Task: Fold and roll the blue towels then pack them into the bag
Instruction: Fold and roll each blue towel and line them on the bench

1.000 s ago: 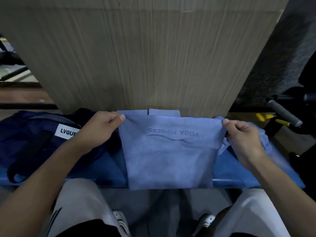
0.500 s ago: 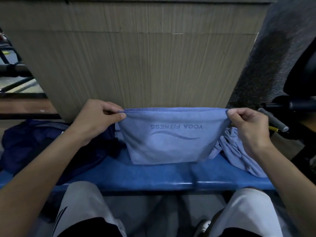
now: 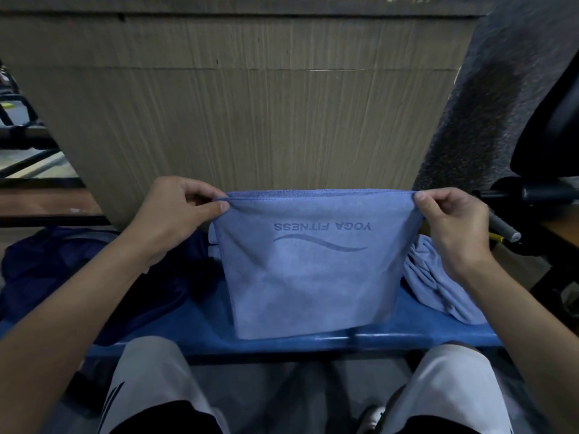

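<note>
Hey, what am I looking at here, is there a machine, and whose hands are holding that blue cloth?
No machine here: a person wears a camera on the head, so the one picture looks down at their own hands. The left hand and right hand each pinch a top corner of a blue towel printed YOGA FITNESS, hanging above a blue bench. A dark blue bag lies at the left, a second crumpled towel at the right.

place: gym | cues: blue bench (image 3: 203,324), handled black machine (image 3: 532,194), towel (image 3: 313,283) printed YOGA FITNESS
</note>
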